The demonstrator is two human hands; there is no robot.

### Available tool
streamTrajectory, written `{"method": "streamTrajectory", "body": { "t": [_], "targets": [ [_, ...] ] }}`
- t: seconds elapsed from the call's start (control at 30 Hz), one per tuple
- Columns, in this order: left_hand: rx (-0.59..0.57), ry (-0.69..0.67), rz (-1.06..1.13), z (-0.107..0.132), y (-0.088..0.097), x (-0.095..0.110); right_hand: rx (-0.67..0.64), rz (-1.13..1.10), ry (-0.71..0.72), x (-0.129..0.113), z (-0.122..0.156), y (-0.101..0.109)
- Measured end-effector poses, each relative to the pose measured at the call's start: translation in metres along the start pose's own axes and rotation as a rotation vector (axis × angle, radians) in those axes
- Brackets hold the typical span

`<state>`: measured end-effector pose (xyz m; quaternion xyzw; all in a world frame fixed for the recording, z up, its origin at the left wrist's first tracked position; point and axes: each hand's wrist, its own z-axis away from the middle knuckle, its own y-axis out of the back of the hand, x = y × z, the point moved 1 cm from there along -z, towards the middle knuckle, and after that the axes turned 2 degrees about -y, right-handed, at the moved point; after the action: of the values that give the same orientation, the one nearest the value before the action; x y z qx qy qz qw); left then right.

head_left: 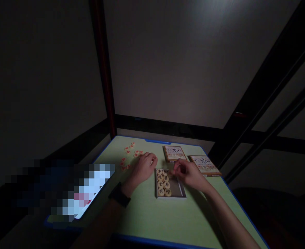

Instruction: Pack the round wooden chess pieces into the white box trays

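Note:
A shallow open box (177,190) lies on the green table (147,218). Round xiangqi pieces (163,185) with dark characters fill two columns along its left side. Over the box's upper right part, my right hand (188,174) is closed in a pinch, with a pale xiangqi piece (171,172) at its fingertips, partly blurred. My left hand (144,166) rests just left of the box's upper corner, fingers curled together; whatever they hold, if anything, is hidden. Loose xiangqi pieces with red characters (128,152) lie scattered to its left and beyond it.
Two printed boxes, a farther one (175,153) and a nearer one (205,165), lie at the right rear of the table. A bright, pixelated screen-like object (98,183) lies at the left edge. Walls close in behind and to the left; the room is dim.

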<state>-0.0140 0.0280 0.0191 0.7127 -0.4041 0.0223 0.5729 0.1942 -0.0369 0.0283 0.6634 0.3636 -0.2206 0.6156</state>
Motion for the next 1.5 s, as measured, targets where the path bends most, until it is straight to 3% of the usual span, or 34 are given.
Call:
{"method": "streamTrajectory", "body": {
  "t": [0.07,0.13,0.27,0.37,0.63,0.93,1.07,1.2,1.4,1.5],
  "targets": [
    [-0.026,0.006,-0.141,0.000,0.020,-0.013,0.182,0.087,-0.011,0.006,-0.005,0.000],
    [-0.112,0.026,-0.304,0.004,0.041,-0.030,0.281,0.201,-0.042,0.012,-0.008,0.000],
    [-0.282,0.107,-0.513,0.020,0.074,-0.060,0.315,0.446,-0.080,0.018,-0.010,0.000],
    [-0.372,0.100,-0.491,0.030,0.080,-0.068,0.304,0.557,-0.106,0.020,-0.010,0.000],
    [-0.423,0.038,-0.429,0.021,0.063,-0.070,0.211,0.715,-0.179,0.021,-0.012,-0.006],
    [-0.217,-0.023,-0.446,0.011,0.022,-0.078,0.191,0.711,-0.144,0.019,-0.011,-0.009],
    [-0.121,0.009,-0.434,0.016,0.018,-0.067,0.212,0.585,-0.073,0.022,-0.011,-0.010],
    [-0.113,0.028,-0.410,0.017,0.021,-0.055,0.214,0.442,-0.061,0.021,-0.011,-0.009],
    [-0.214,0.086,-0.329,0.020,0.016,-0.050,-0.037,0.101,-0.021,0.016,-0.007,-0.011],
    [-0.214,0.087,-0.301,0.022,0.011,-0.050,-0.046,0.100,-0.019,0.015,-0.007,-0.014]
  ]
}}
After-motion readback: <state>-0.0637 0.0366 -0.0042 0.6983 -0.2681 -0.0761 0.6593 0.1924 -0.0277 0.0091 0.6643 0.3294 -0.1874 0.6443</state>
